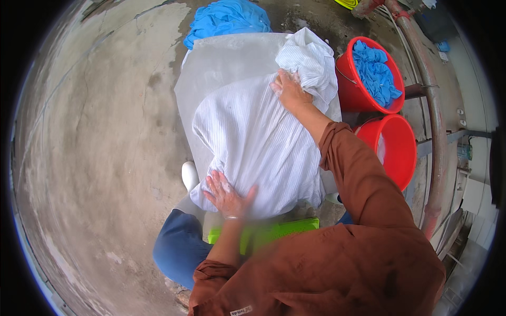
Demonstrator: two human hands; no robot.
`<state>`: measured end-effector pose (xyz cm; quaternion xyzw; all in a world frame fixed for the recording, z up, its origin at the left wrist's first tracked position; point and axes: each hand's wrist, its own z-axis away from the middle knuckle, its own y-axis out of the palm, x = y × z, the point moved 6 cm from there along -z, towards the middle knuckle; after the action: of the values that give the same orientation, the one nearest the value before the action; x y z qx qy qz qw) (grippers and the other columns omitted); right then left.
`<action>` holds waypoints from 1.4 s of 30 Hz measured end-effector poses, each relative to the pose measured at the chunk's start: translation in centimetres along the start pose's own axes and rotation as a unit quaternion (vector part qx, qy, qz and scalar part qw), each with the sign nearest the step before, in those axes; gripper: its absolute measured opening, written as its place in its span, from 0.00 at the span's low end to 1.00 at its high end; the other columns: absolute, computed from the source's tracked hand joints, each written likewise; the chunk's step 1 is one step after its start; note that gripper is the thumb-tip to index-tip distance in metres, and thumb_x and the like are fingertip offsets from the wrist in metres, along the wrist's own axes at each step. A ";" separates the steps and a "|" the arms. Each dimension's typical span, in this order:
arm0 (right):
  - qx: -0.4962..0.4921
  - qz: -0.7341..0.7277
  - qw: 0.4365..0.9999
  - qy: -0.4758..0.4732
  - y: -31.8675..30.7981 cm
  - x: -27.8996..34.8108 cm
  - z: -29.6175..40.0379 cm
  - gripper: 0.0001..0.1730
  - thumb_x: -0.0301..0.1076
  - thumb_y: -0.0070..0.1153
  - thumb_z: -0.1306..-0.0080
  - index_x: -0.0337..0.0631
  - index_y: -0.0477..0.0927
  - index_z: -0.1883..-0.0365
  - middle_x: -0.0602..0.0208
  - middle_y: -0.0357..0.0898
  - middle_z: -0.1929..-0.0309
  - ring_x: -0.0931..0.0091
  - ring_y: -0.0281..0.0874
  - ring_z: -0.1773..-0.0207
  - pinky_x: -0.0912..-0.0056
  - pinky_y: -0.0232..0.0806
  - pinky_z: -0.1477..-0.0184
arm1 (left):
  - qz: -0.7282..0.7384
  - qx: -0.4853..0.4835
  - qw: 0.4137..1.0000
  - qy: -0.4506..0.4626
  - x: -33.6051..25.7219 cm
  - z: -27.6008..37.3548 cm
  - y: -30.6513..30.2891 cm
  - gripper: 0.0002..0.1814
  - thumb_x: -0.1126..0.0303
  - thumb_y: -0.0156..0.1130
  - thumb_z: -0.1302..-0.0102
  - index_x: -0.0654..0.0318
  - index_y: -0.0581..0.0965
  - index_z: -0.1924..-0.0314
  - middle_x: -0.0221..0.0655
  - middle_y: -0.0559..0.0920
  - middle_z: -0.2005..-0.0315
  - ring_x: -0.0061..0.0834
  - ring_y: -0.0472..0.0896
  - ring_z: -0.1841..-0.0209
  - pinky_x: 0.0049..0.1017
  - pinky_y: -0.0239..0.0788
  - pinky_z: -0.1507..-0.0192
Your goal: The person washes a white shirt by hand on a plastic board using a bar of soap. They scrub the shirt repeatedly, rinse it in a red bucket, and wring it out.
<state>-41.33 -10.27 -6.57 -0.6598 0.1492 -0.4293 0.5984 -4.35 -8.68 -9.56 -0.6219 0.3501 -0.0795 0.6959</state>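
Observation:
A white cloth with fine pale stripes is spread wet over a grey board, its far right end bunched up. My left hand presses flat on the cloth's near edge, fingers spread, with a little foam on its back. Farther up and to the right, my right hand rests at the bunched part. Suds cover its fingers, which curl around a small tan object, mostly hidden; I cannot tell whether it is a brush or soap.
Blue cloth lies heaped beyond the board. To the right stand a red bucket holding blue fabric and another red bucket with whitish contents. Pipes run behind them. A green plastic piece sits near my lap, above concrete floor.

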 end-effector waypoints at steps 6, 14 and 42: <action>0.215 -0.039 0.908 -0.358 8.3 13.6 17.4 0.38 0.61 0.56 0.34 0.42 0.70 0.36 0.49 0.76 0.49 0.54 0.74 0.41 0.47 0.65 0.41 | -0.013 -0.015 1.000 0.007 0.8 0.7 0.1 0.58 0.38 0.69 0.51 0.68 0.60 0.27 0.47 0.59 0.25 0.53 0.50 0.22 0.62 0.30 0.26; -0.023 0.072 0.997 -0.017 2.5 6.0 -3.7 0.31 0.53 0.56 0.30 0.43 0.70 0.37 0.49 0.74 0.44 0.54 0.72 0.39 0.45 0.62 0.39 | 0.037 -0.070 0.996 0.031 0.3 0.2 -0.2 0.51 0.46 0.69 0.51 0.69 0.66 0.31 0.49 0.66 0.28 0.52 0.59 0.25 0.59 0.35 0.26; -0.070 0.068 0.994 0.039 -0.9 -1.3 0.3 0.30 0.52 0.57 0.31 0.48 0.68 0.36 0.50 0.73 0.43 0.52 0.72 0.40 0.45 0.67 0.44 | 0.033 -0.071 0.997 0.026 0.3 0.7 -0.1 0.45 0.47 0.66 0.50 0.69 0.72 0.35 0.45 0.70 0.31 0.47 0.64 0.27 0.57 0.42 0.27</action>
<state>-42.15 -8.89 -6.24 -0.6711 0.2463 -0.4013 0.5726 -3.71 -8.34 -9.58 -0.6559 0.3931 -0.0475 0.6426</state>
